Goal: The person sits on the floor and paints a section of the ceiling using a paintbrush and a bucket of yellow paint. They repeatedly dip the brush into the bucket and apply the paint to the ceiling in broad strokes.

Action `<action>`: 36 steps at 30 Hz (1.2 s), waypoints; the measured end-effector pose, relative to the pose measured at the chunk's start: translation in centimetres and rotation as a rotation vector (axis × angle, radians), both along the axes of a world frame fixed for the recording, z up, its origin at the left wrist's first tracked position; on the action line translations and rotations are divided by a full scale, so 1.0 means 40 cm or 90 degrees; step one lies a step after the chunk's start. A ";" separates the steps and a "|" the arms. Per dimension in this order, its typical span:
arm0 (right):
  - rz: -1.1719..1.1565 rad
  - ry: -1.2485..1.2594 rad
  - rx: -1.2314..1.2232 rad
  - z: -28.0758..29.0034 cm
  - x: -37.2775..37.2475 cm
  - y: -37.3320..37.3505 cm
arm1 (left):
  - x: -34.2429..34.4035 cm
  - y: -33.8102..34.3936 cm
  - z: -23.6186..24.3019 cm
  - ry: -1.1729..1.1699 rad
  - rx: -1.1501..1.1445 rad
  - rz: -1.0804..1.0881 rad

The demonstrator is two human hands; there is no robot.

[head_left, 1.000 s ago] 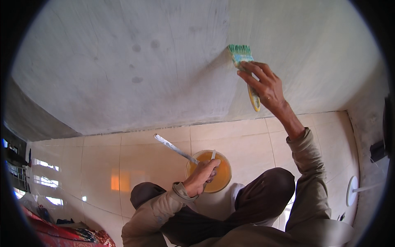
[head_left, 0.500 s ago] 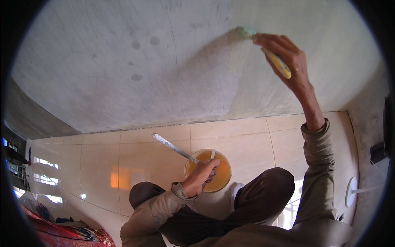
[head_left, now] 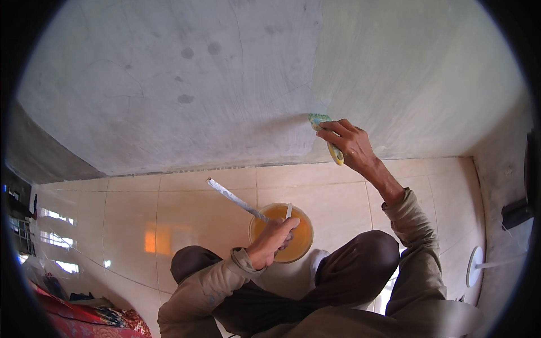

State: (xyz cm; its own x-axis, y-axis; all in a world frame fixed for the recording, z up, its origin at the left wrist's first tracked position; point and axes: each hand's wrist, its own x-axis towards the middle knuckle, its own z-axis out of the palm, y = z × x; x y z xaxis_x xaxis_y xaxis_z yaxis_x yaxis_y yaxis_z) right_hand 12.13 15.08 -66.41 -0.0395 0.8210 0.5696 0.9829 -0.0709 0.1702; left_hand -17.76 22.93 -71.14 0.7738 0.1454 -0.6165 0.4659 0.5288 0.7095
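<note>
My right hand (head_left: 350, 145) is closed round a paintbrush (head_left: 336, 153) with a yellowish handle. Its green-stained bristles press on the grey wall (head_left: 253, 73), above the floor line. Right of the brush the wall has a yellow-green tint; to the left it is paler grey with dark spots and fine cracks. Over a round bucket (head_left: 309, 243) of yellow-orange liquid, my left hand (head_left: 275, 241) is closed on a long flat whitish strip (head_left: 235, 198) that juts up and left. A short white piece (head_left: 289, 210) sticks up beside the thumb; whether it belongs to the strip I cannot tell.
The bucket stands on glossy beige floor tiles (head_left: 191, 208) between my bent knees. Red patterned cloth (head_left: 84, 315) lies at the lower left. On the right are a side wall and a white disc on a rod (head_left: 474, 266).
My right hand has swept the brush down the wall and slightly left, closer to the floor. My left hand stays over the bucket, still gripping the strip.
</note>
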 end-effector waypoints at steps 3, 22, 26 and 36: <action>0.012 0.010 0.050 0.072 0.016 0.028 | 0.002 0.000 0.001 -0.003 -0.004 -0.002; -0.052 -0.148 0.113 0.062 0.044 0.034 | 0.007 0.003 0.008 -0.020 0.005 -0.005; -0.033 -0.041 -0.002 -0.119 0.017 0.022 | 0.006 0.003 -0.006 -0.022 -0.001 0.015; -0.032 0.057 0.051 0.019 0.022 0.038 | 0.003 0.011 -0.009 -0.001 0.003 0.003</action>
State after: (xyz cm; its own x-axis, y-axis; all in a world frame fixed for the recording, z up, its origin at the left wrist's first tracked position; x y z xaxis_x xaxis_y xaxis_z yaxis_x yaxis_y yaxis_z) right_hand 13.00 16.58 -65.64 0.0541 0.7725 0.6327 0.9887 -0.1302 0.0745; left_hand -17.63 23.37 -71.50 0.7741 0.1518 -0.6146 0.4620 0.5282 0.7124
